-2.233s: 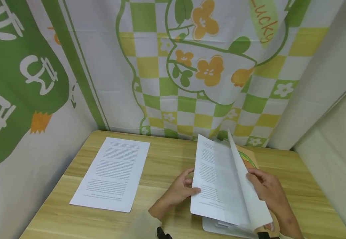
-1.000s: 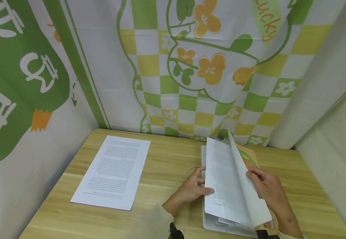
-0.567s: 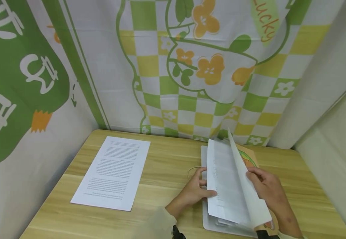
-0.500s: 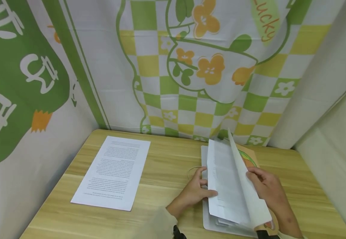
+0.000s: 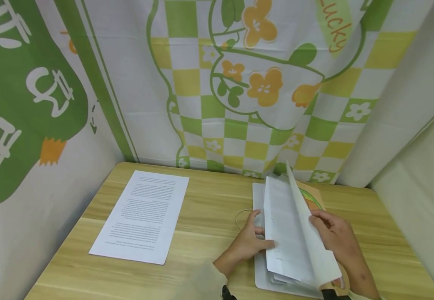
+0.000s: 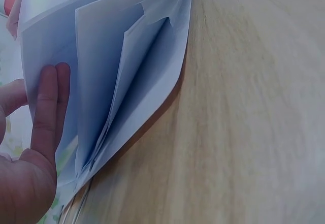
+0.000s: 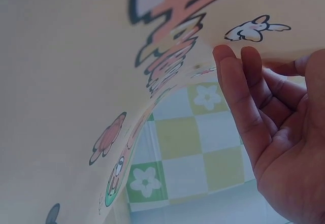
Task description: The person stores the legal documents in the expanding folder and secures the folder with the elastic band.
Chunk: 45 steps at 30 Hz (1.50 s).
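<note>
Left hand (image 5: 248,243) pinching sheet (image 5: 282,233) in folder (image 5: 259,200); right hand (image 5: 334,237) holding cover (image 5: 307,225), thumb hidden. Folder bottom cut off.

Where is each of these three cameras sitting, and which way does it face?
Head: worn on the head, looking down at the wooden table, printed sheet, folder; both hands show.
Left wrist: low beside the left hand, facing the folder's inner pockets.
Right wrist: behind the right hand, facing the folder's cartoon cover.
All views share the folder.
</note>
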{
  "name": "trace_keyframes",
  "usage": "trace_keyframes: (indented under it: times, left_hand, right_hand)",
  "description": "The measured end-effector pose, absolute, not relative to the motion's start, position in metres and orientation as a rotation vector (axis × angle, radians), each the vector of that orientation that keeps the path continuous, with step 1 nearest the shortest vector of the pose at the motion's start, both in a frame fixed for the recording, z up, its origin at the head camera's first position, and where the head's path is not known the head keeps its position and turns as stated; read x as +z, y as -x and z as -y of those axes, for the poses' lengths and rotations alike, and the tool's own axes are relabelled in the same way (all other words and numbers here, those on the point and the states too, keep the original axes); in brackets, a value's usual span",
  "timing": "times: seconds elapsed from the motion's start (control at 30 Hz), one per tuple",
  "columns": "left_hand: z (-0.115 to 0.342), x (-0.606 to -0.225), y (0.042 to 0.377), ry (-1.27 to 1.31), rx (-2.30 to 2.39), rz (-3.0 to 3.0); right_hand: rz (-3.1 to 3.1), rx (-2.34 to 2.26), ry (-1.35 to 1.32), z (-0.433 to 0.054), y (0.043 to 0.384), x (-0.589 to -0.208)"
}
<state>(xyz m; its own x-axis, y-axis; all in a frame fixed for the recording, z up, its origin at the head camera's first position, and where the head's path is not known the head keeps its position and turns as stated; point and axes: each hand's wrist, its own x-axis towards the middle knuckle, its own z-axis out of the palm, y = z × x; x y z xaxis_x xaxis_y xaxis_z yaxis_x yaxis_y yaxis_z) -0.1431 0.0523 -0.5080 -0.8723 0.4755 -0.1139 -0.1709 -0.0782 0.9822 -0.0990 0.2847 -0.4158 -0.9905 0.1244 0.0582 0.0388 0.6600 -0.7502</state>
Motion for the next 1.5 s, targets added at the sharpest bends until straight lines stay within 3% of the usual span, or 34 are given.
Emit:
trace_keyframes:
  times: [0.7,1.5]
  left_hand:
    - [-0.060,-0.511,0.139,-0.286,2.056,-1.659]
    - [-0.048,-0.505,0.138,-0.413,1.974,-1.663]
  right_hand:
    - [2.740,1.239,0.119,-0.284,0.101,-0.416]
    - [2.773,1.216,0.134,-0.284,0.100,-0.417]
